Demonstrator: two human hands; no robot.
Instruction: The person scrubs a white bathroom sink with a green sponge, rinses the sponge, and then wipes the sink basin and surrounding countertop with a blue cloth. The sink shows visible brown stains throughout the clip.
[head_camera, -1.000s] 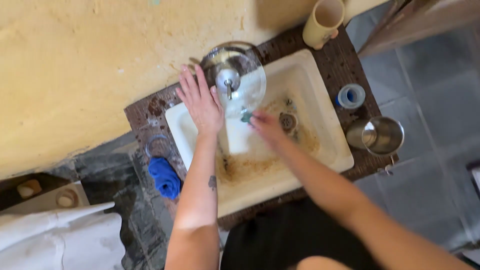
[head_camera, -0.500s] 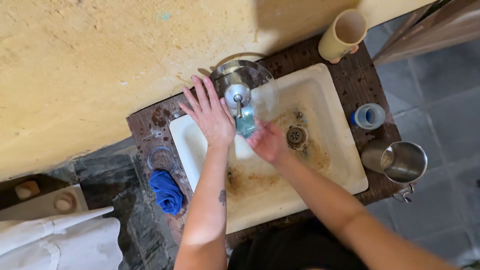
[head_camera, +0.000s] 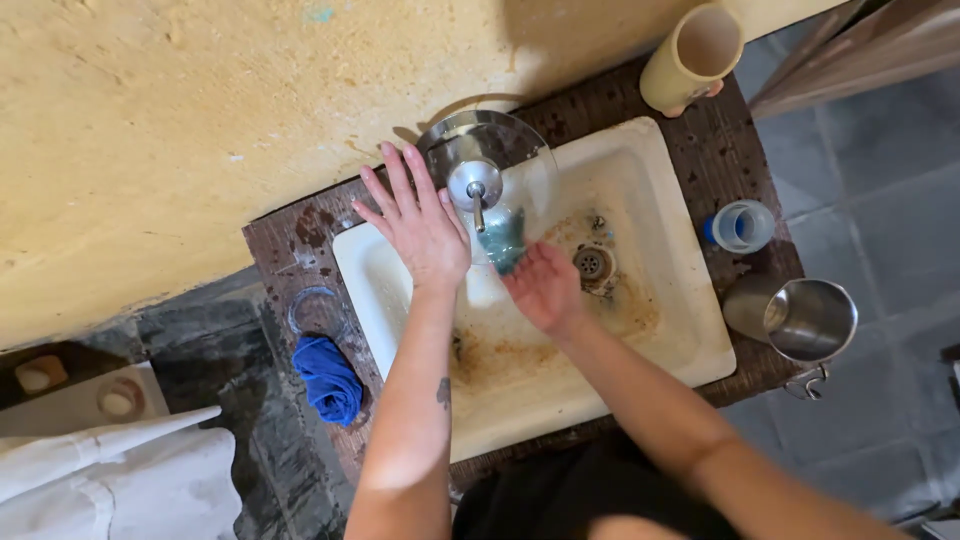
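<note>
A round glass pot lid (head_camera: 520, 170) with a metal knob stands tilted over the back of a stained white sink (head_camera: 660, 330). My left hand (head_camera: 420, 225) presses flat against the lid's left edge with fingers spread, steadying it. My right hand (head_camera: 545, 285) holds a green-blue sponge (head_camera: 503, 238) against the underside of the glass, just below the knob. The sink drain (head_camera: 592, 263) lies right beside my right hand.
A cream cup (head_camera: 692, 55) stands at the back right corner of the dark counter. A small blue-rimmed jar (head_camera: 740, 225) and a steel mug (head_camera: 805, 320) sit right of the sink. A blue cloth (head_camera: 328, 378) and a clear glass (head_camera: 315, 310) lie left of it.
My right hand has slid the sponge up under the glass lid and back and forth across it. My left hand stays on the lid's edge.
</note>
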